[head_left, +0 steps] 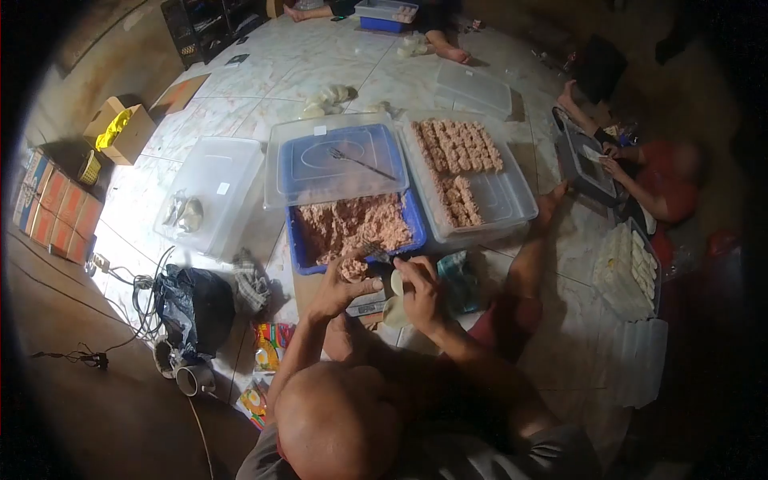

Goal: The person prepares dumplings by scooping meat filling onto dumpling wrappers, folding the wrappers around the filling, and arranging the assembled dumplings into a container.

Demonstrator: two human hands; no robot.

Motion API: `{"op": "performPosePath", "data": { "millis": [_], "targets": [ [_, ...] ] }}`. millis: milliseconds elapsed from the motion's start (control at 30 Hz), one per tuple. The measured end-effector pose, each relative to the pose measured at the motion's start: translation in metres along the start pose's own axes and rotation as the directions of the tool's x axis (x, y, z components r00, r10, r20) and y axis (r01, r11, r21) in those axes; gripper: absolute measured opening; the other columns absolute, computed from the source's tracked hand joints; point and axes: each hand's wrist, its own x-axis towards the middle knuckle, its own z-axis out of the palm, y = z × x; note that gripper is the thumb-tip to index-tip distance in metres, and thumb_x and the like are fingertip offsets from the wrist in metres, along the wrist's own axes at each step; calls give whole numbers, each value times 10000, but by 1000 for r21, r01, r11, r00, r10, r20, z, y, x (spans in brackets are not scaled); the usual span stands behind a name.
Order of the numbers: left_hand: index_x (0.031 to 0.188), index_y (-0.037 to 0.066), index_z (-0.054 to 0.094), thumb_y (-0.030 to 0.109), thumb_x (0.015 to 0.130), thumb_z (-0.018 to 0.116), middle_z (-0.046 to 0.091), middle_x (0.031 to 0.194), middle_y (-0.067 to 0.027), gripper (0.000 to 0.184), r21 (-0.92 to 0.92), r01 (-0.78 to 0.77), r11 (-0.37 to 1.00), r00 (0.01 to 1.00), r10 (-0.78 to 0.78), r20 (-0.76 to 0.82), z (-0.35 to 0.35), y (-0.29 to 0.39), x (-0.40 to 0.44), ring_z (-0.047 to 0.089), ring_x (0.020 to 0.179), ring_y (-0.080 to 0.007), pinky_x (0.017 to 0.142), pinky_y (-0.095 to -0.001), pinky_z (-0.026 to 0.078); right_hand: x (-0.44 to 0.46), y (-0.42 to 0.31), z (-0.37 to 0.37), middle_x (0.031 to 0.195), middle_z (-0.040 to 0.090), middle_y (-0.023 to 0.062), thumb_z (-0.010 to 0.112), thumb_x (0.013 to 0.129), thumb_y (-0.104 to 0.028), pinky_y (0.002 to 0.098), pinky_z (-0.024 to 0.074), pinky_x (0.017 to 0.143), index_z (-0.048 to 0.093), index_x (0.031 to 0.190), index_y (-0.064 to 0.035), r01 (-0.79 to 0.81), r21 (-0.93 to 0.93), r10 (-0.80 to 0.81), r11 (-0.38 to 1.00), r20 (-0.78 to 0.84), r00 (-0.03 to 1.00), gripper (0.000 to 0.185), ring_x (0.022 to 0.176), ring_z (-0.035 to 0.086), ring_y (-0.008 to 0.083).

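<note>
Noted a pale marbled tile floor [256, 112], bearing everything below. Logged on it, straight ahead of both hands, a blue rectangular plastic tub [418, 228] with a clear plastic lid [312, 176] laid across its far part. Found just right of the tub a translucent plastic tray [504, 192] with rows of pinkish lumps. Recorded inside the tub's near part a coarse pinkish minced mixture [352, 224]. Observed the left hand [338, 293] curled around a small pinkish lump [354, 272], just outside the tub's near wall; cannot tell whether any wrapper lies under it. Observed the right hand [422, 298] closed on a slim metal utensil [376, 252]; cannot make out its tip clearly. Key relation: lump left of the right hand and nearer the left; utensil's long axis slanting from right fingers up-left, toward the tub's near edge, just beyond the lump.
</note>
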Motion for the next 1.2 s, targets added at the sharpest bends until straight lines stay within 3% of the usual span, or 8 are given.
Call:
{"op": "performPosePath", "data": {
  "millis": [67, 367, 467, 567, 667, 800, 933, 1200],
  "targets": [
    [1383, -26, 550, 170, 735, 887, 609, 1329, -135, 757, -240, 74, 968, 996, -60, 67, 3, 7, -2, 590, 1157, -190, 958, -306, 499, 9, 11, -8, 962, 625, 166, 595, 863, 58, 397, 499, 817, 672, 1121, 5, -89, -93, 91, 992, 26, 995, 275, 934, 625, 325],
    [959, -26, 649, 95, 743, 877, 686, 904, -51, 336, 306, -11, 952, 1000, 18, -20, -4, 2, -12, 613, 840, -104, 753, -284, 514, 17, -48, -50, 961, 631, 152, 600, 895, 11, 385, 517, 760, 685, 1084, 10, 17, 90, -33, 996, 180, 983, 207, 870, 643, 319],
    [963, -8, 640, 62, 729, 862, 647, 843, -24, 330, 251, -63, 966, 998, 64, 5, -6, -7, -2, 585, 788, -93, 701, -262, 501, 28, -57, -69, 953, 626, 158, 582, 915, -6, 388, 511, 744, 663, 1057, 28, 50, 33, -56, 998, 233, 971, 167, 874, 644, 312],
    [968, 37, 599, 25, 623, 824, 578, 830, 25, 413, -247, 41, 968, 997, -56, -53, -7, -2, -2, 517, 762, -79, 686, -235, 453, 24, -55, -73, 963, 636, 158, 582, 908, -3, 393, 512, 762, 635, 1064, 17, -203, 225, 185, 953, 95, 978, 165, 875, 650, 293],
    [997, 39, 583, 36, 576, 812, 557, 872, 22, 479, -142, -124, 982, 975, 93, -204, -3, -5, 3, 515, 817, -90, 730, -241, 449, 8, -35, -54, 973, 644, 160, 598, 896, -1, 389, 515, 790, 640, 1063, 8, -375, 183, 324, 909, 256, 911, 172, 908, 659, 297],
    [1106, 31, 547, 12, 559, 843, 548, 954, 3, 623, -199, -200, 959, 951, 141, -276, 6, -6, 5, 522, 858, -120, 778, -252, 455, -4, -46, -40, 941, 651, 78, 611, 916, -11, 274, 480, 764, 628, 1075, 21, -164, 235, 119, 958, 195, 974, 163, 875, 615, 131],
    [1314, 2, 537, 184, 619, 970, 629, 1077, -54, 839, -277, -171, 945, 953, 88, -289, -9, -15, 2, 554, 852, -130, 724, -255, 486, 0, -50, -51, 954, 604, 21, 609, 961, -64, 257, 461, 796, 604, 1072, 7, -307, 563, 252, 767, 176, 952, 131, 904, 546, 73],
    [1455, -40, 433, 600, 769, 782, 655, 1039, 32, 1001, -773, -23, 635, 999, -14, -42, -11, -26, 5, 523, 709, -46, 625, -188, 433, 20, -19, -5, 994, 658, 162, 613, 924, -54, 395, 504, 807, 635, 1041, 9, -76, 232, 92, 970, -62, 994, 135, 892, 651, 303]
  ]
}}
